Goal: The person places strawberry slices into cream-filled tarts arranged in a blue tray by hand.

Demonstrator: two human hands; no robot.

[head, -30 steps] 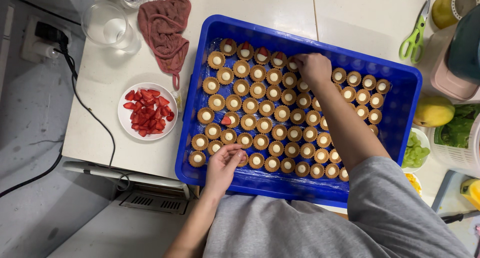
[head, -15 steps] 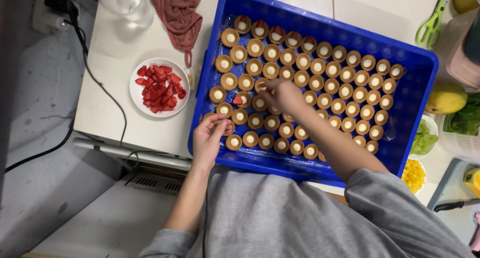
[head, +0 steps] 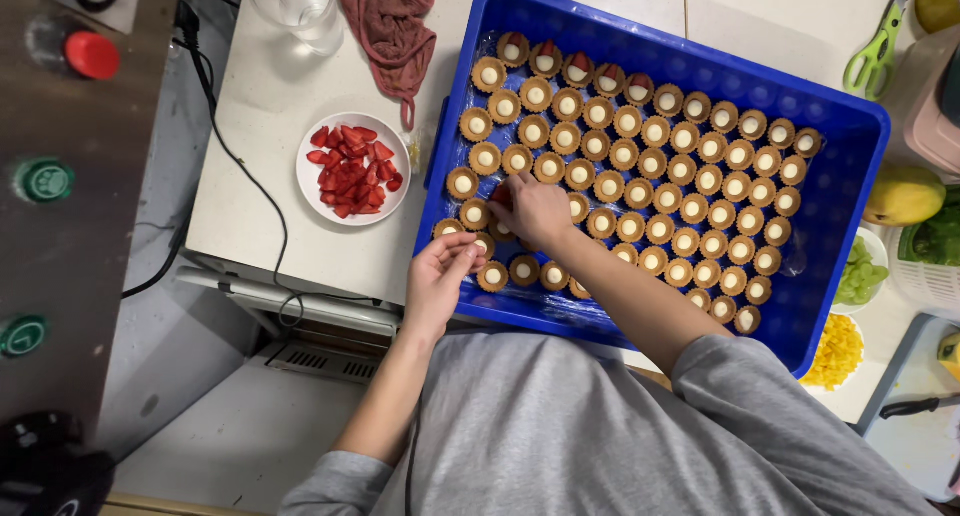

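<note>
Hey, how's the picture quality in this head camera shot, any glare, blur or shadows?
Head view: even, soft overhead light and a sharp image; faint sheen on the plastic film lining the blue crate; soft shadows under the right hand and left hand; the white counter is bright but not blown out; slight wide-angle bending at the edges.

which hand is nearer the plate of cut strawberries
Left. The left hand rests at the blue crate's near-left corner, just below and right of the strawberry plate. The right hand is farther right, over the tart shells.
</note>
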